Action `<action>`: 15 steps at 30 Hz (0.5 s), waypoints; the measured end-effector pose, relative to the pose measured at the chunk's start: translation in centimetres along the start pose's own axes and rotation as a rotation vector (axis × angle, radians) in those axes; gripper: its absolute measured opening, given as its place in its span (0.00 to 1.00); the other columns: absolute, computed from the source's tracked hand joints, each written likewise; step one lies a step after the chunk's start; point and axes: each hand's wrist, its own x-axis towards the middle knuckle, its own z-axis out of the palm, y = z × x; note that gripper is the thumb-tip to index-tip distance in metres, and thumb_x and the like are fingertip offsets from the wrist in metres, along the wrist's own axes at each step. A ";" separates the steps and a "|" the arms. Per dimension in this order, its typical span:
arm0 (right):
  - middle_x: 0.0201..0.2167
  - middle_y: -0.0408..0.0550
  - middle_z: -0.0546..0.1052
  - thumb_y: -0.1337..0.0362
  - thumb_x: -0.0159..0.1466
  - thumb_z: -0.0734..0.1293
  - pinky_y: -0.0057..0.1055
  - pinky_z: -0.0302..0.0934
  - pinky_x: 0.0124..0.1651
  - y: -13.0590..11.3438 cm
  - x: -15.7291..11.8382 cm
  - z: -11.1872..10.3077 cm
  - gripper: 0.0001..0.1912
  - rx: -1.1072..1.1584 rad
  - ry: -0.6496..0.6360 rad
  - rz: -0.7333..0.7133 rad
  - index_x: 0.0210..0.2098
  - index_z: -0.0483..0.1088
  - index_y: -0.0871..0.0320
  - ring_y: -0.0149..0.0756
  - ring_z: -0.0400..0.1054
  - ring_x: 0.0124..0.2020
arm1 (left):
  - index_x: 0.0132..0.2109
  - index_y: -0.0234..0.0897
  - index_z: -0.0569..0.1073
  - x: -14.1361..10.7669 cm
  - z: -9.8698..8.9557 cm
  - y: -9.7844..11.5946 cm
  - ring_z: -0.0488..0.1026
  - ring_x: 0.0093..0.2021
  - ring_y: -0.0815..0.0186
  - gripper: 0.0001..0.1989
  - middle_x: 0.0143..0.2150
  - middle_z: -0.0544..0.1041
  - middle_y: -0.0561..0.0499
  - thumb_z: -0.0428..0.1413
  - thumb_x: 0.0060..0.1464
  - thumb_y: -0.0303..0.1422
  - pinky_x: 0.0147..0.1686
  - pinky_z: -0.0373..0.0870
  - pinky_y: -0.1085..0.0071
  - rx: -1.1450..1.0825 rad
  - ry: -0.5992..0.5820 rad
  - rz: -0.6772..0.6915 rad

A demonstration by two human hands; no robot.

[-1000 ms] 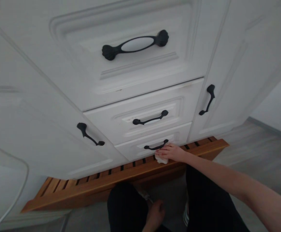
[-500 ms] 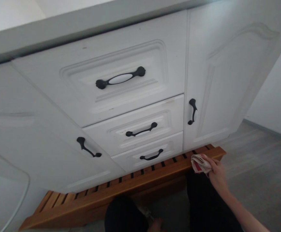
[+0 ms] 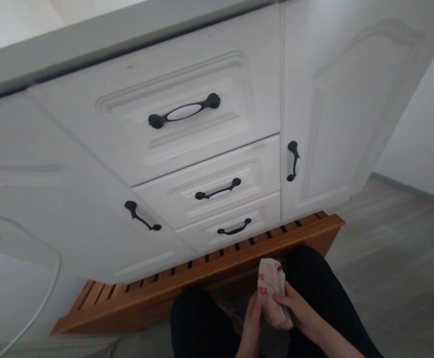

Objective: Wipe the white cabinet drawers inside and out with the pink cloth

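A folded cream cloth [image 3: 271, 283] with red marks is held between my two hands, low in the view and above the gap between my knees. My right hand [image 3: 301, 306] grips its right side, the thumb lying across the front. At the lower left edge of the cloth, my left hand [image 3: 253, 315] has its fingers closed against it. The fingers behind the cloth are hidden.
A low slatted wooden bench [image 3: 202, 273] runs along the foot of white cabinets. Drawers with dark handles [image 3: 184, 112] are closed, as is the right cabinet door [image 3: 336, 124]. A pale cable [image 3: 48, 296] hangs at left. Grey wood-look floor [image 3: 399, 268] lies to the right.
My right hand has brought the cloth left and down from beside the bench's right end. My left hand has come up from between my knees and taken hold of the cloth too.
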 end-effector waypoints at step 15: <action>0.63 0.57 0.68 0.56 0.54 0.74 0.48 0.57 0.67 -2.4 -1.5 2.7 0.53 -0.287 0.071 -0.276 0.70 0.45 0.53 0.49 0.66 0.62 | 0.66 0.37 0.58 -5.2 1.1 5.5 0.71 0.61 0.47 0.52 0.63 0.71 0.35 0.75 0.37 0.38 0.61 0.66 0.55 -0.655 -0.099 0.125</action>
